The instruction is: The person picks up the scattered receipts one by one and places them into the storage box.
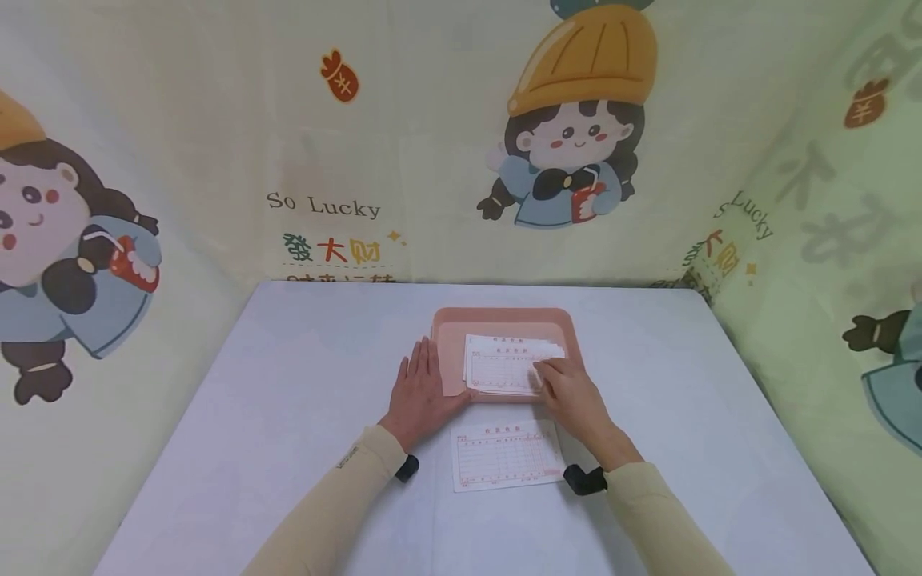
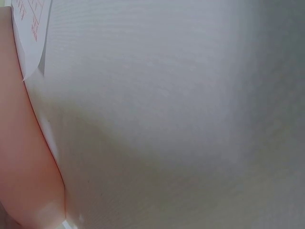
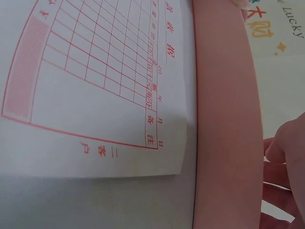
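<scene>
A pink tray (image 1: 448, 328) holds a stack of white receipt slips (image 1: 504, 372) printed in red. My left hand (image 1: 421, 400) lies with straight fingers along the tray's left side, its thumb at the front rim. Over the right part of the stack, my right hand (image 1: 576, 400) has curled fingers and appears to pinch the top slip; the exact contact is hidden. In the right wrist view, curled fingers (image 3: 286, 162) show beyond the tray wall (image 3: 228, 119). A single receipt slip (image 1: 507, 456) lies flat on the table in front of the tray.
The white table (image 1: 324, 336) stretches to both sides of the tray. Behind it hangs a cloth backdrop (image 1: 432, 160) with printed cartoon figures and lettering. Black wrist straps with cameras (image 1: 585, 480) sit near the loose slip.
</scene>
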Demonstrator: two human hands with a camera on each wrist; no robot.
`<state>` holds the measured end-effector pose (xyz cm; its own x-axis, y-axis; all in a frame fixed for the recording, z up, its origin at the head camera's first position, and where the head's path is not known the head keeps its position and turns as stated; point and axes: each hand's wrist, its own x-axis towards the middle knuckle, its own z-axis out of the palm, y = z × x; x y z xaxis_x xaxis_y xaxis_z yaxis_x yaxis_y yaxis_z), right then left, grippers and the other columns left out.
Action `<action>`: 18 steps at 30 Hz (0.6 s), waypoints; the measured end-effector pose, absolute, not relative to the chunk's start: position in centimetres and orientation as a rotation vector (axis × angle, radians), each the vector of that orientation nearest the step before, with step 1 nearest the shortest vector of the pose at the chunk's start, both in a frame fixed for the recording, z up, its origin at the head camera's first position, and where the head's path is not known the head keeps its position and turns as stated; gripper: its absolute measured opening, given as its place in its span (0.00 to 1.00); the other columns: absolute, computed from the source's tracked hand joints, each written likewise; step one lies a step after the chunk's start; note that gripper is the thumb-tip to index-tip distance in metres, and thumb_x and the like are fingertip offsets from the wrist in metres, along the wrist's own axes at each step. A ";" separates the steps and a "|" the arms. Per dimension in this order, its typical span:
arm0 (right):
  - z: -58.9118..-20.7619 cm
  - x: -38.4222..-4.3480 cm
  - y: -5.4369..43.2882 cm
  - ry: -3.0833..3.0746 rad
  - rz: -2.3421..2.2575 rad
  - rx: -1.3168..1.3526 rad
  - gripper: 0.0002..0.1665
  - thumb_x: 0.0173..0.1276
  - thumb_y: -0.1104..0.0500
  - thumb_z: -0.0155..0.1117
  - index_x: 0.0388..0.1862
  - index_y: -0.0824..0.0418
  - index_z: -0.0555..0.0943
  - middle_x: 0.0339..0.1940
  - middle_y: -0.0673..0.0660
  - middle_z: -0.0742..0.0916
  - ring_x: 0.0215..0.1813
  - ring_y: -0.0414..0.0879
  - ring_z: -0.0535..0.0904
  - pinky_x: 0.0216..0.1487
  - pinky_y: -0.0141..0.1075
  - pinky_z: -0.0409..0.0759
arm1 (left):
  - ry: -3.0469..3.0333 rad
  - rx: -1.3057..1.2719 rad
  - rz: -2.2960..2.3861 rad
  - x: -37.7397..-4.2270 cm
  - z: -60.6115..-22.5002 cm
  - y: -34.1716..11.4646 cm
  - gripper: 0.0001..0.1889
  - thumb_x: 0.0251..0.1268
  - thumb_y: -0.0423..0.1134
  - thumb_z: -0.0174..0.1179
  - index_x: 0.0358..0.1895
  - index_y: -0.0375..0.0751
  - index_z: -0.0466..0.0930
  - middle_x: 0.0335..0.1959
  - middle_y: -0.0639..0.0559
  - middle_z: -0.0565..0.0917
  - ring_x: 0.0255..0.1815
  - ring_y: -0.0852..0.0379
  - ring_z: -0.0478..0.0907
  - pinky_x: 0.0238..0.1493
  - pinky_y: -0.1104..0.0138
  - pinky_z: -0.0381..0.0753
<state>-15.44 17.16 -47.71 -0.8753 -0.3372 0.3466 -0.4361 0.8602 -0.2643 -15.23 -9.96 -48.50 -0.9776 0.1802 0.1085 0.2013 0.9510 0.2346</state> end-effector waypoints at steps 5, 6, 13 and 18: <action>-47.3 -14.7 17.6 -2.669 0.496 0.597 0.20 0.63 0.67 0.67 0.55 0.67 0.83 0.52 0.63 0.86 0.53 0.57 0.83 0.55 0.48 0.83 | -3.007 -0.293 -0.388 -15.1 -48.5 -9.9 0.59 0.60 0.75 0.51 0.78 0.28 0.46 0.78 0.32 0.55 0.80 0.39 0.53 0.76 0.45 0.58; -47.2 -14.5 17.7 -2.661 0.498 0.598 0.20 0.63 0.67 0.68 0.55 0.66 0.83 0.52 0.63 0.86 0.53 0.57 0.84 0.55 0.48 0.83 | -3.010 -0.291 -0.386 -15.1 -48.6 -9.9 0.59 0.59 0.75 0.51 0.78 0.28 0.46 0.78 0.32 0.54 0.80 0.39 0.53 0.76 0.45 0.58; -46.7 -13.1 17.9 -2.610 0.514 0.604 0.20 0.63 0.65 0.69 0.55 0.65 0.83 0.54 0.63 0.84 0.53 0.58 0.82 0.55 0.50 0.83 | -3.005 -0.296 -0.373 -15.2 -48.6 -10.0 0.60 0.59 0.76 0.50 0.78 0.27 0.46 0.78 0.31 0.54 0.80 0.39 0.52 0.76 0.46 0.58; -46.7 -11.9 17.9 -2.530 0.505 0.653 0.22 0.59 0.69 0.70 0.54 0.64 0.83 0.54 0.63 0.84 0.52 0.59 0.82 0.51 0.51 0.83 | -3.005 -0.293 -0.377 -15.2 -48.8 -10.0 0.60 0.59 0.76 0.50 0.78 0.28 0.46 0.79 0.32 0.54 0.81 0.40 0.52 0.76 0.46 0.58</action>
